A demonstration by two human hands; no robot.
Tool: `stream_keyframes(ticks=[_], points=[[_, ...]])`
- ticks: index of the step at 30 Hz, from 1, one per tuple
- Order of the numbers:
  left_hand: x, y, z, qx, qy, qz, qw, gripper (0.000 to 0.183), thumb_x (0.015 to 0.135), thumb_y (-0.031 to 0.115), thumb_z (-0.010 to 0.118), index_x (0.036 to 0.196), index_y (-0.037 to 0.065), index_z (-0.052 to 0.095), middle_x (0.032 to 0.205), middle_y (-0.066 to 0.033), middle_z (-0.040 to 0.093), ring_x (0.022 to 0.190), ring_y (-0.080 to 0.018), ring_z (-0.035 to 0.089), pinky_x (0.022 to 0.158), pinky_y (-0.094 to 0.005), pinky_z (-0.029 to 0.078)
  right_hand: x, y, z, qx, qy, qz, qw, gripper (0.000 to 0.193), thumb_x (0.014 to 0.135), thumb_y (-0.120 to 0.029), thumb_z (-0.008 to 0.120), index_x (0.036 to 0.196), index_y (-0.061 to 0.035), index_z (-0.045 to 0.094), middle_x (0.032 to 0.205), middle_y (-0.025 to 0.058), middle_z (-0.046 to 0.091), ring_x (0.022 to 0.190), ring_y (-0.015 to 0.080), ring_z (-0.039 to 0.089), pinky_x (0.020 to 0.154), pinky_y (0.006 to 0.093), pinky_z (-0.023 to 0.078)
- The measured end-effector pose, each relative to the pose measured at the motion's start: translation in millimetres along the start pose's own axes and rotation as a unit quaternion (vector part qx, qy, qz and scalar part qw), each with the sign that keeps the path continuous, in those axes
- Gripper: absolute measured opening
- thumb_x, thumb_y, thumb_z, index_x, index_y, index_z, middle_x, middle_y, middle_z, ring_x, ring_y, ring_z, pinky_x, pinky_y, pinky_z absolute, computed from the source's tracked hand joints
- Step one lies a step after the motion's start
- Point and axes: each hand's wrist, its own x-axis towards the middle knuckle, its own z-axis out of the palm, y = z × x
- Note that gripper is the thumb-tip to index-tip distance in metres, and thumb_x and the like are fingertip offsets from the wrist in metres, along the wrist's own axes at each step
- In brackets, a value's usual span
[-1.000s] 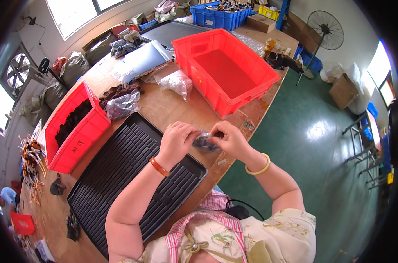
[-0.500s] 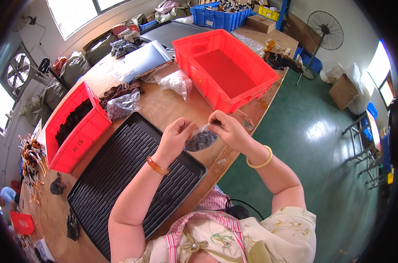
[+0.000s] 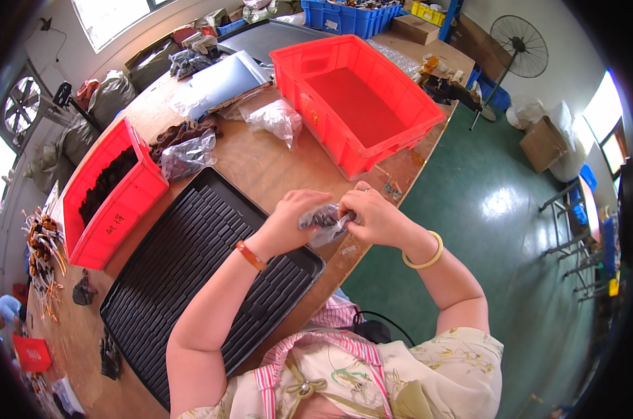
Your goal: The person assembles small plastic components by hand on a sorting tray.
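A small clear plastic bag [image 3: 323, 225] with dark contents hangs in front of me, above the near right end of a black ribbed tray [image 3: 191, 258]. My right hand [image 3: 376, 216] pinches the gathered end of the bag between its thumb and fingers. Close against the bag's left side is my left hand [image 3: 293, 220]. Its fingers reach along the top of the bag but are smeared by motion, so their grip is unclear.
Dark items fill a red bin [image 3: 121, 220] at left; a larger red crate [image 3: 355, 105] stands beyond my hands. Between them lie a dark-filled plastic bag [image 3: 189, 155] and a crumpled clear bag [image 3: 278, 120]. The table's right edge borders a green floor [image 3: 456, 230].
The bag has turned from hanging between both hands to lying sideways, its gathered end in my right hand. My left hand has shifted from its pinch at the top to the bag's left side.
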Motion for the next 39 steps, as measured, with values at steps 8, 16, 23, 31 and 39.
stream_keyframes(ticks=[8, 16, 23, 31, 39], points=[[9.7, -8.0, 21.6, 0.170, -0.096, 0.129, 0.972, 0.029, 0.084, 0.014, 0.068, 0.112, 0.008, 0.066, 0.122, -0.0124, 0.062, 0.120, -0.0333, 0.055, 0.103, -0.0431, 0.044, -2.9, 0.6, -0.8, -0.091, -0.020, -0.054, 0.994, 0.018, 0.072, -0.008, 0.070, 0.086, -0.0068, 0.058, 0.081, 0.0085, 0.063, 0.087, 0.0299, 0.059, 0.078, 0.0387, 0.047], [3.6, 1.2, 28.3, 0.305, -0.030, 0.117, 0.945, 0.012, 0.085, 0.016, 0.067, 0.095, 0.009, 0.066, 0.094, -0.0095, 0.066, 0.090, -0.0310, 0.062, 0.086, -0.0420, 0.049, -1.4, -10.4, -31.6, -0.323, -0.059, -0.140, 0.934, 0.021, 0.075, -0.023, 0.074, 0.081, -0.0118, 0.057, 0.074, 0.0016, 0.059, 0.087, 0.0222, 0.062, 0.069, 0.0337, 0.049], [4.7, 9.0, 18.8, 0.188, -0.081, 0.040, 0.978, 0.021, 0.089, 0.017, 0.064, 0.108, 0.008, 0.068, 0.100, -0.0101, 0.066, 0.098, -0.0310, 0.061, 0.092, -0.0405, 0.047, -29.2, -4.1, -30.1, -0.265, -0.062, -0.132, 0.953, 0.017, 0.073, -0.010, 0.068, 0.087, -0.0084, 0.059, 0.086, 0.0028, 0.058, 0.083, 0.0222, 0.060, 0.062, 0.0322, 0.051], [44.3, -37.6, 43.4, -0.098, -0.077, 0.079, 0.989, 0.024, 0.091, 0.011, 0.056, 0.111, 0.005, 0.067, 0.117, -0.0142, 0.066, 0.116, -0.0315, 0.058, 0.099, -0.0402, 0.045, 5.3, -4.2, -34.1, -0.266, -0.067, -0.222, 0.936, 0.020, 0.070, -0.008, 0.065, 0.086, -0.0100, 0.054, 0.088, 0.0038, 0.055, 0.090, 0.0198, 0.062, 0.064, 0.0303, 0.054], [25.9, -7.3, 24.4, 0.172, 0.191, 0.115, 0.960, 0.008, 0.087, 0.008, 0.065, 0.093, 0.003, 0.068, 0.085, -0.0120, 0.059, 0.083, -0.0340, 0.059, 0.076, -0.0414, 0.048, 16.1, -13.9, -43.8, -0.226, 0.017, -0.205, 0.952, 0.023, 0.079, -0.015, 0.072, 0.096, -0.0073, 0.058, 0.094, 0.0061, 0.060, 0.092, 0.0263, 0.059, 0.083, 0.0405, 0.050]])
